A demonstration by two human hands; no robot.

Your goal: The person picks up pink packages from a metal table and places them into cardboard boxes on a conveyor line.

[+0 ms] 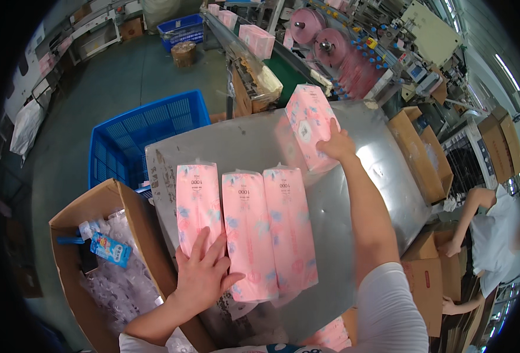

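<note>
Three pink floral tissue packs lie side by side on the metal table: a left pack [198,191], a middle pack [248,229] and a right pack [289,229]. A narrow gap parts the left pack from the middle one. My left hand [204,276] rests with spread fingers on the lower part of the left pack, its thumb reaching onto the middle pack. Farther off to the right, my right hand [337,144] grips another tissue pack [307,120] by its right side. That pack stands tilted at the table's far edge, and its underside is hidden.
The metal table [354,206] has a carton [124,212] of clear plastic wrap at its left and a blue crate [148,117] behind. A conveyor [286,76] meets its far edge. Open cartons [421,156] stand at the right, where a co-worker [498,223] handles cardboard.
</note>
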